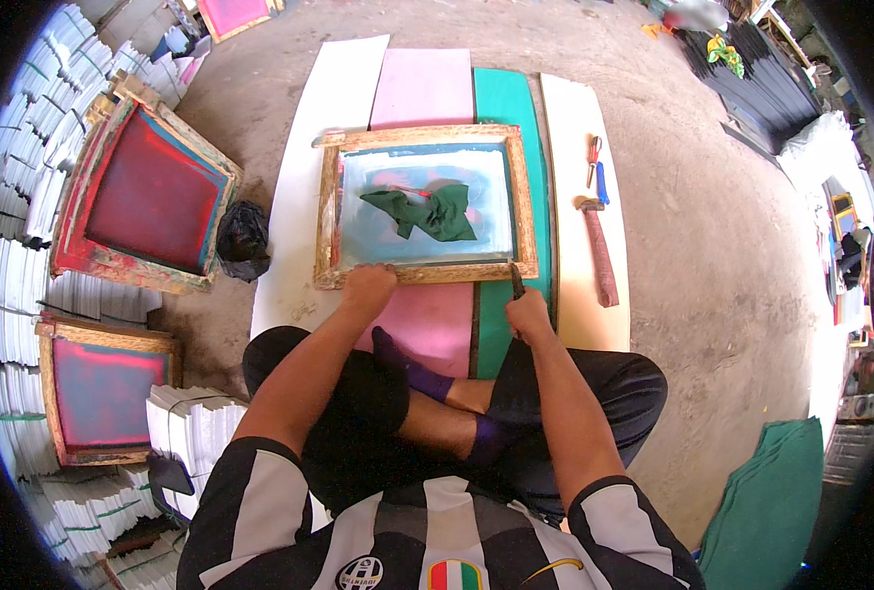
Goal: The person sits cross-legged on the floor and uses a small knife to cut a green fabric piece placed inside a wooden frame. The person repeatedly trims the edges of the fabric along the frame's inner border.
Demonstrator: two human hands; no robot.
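A wooden screen-printing frame [527, 202] with pale blue mesh [358, 231] lies before me on coloured boards. A crumpled dark green cloth [447, 211] rests on the mesh, with a bit of red showing beside it. My left hand [369, 287] is closed on the near rail of the frame, left of its middle. In my right hand [528, 315] is a slim dark hand tool [516, 282], gripped by its lower end. Its tip meets the frame's near right corner; the exact kind is too small to tell.
To the right, a hammer [599, 256] with a brown-wrapped handle, a red screwdriver [592, 157] and a blue-handled tool [602, 184] lie on the cream board [579, 103]. More frames [151, 197] lean leftward by a black plastic bag [244, 242] and white stacks [9, 280]. Green sheets [761, 492] lie lower right.
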